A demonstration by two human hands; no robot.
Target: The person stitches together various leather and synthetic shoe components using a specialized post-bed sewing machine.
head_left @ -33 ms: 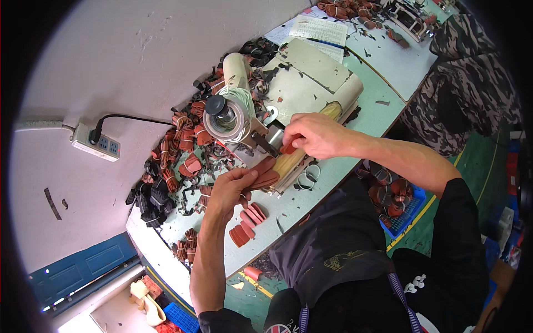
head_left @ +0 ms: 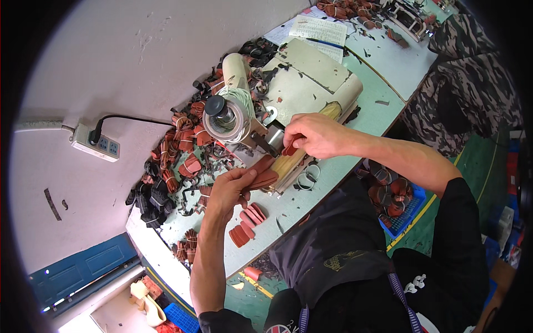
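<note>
My left hand [head_left: 227, 191] is closed on a few long, rounded, red-brown leather pieces [head_left: 263, 178], thumb on top. They reach toward the working head of a beige machine [head_left: 316, 72]. Beside its metal cylinder [head_left: 274, 136], my right hand [head_left: 319, 136] pinches a small dark-red leather piece [head_left: 291, 146], partly covered by the fingers. A yellowish, worn strip [head_left: 288, 162] runs along the machine's front under both hands. On the table near my left wrist, pink and brown leather pieces [head_left: 248, 222] lie fanned out in small rows.
Tied leather bundles [head_left: 176, 130] and dark scraps crowd the wall side. A power strip [head_left: 97, 142] hangs on the wall. An open notebook [head_left: 319, 34] with a pen lies behind the machine. A blue basket [head_left: 408, 213] of bundles stands low, right of my lap. Camouflage cloth [head_left: 472, 72] hangs at far right.
</note>
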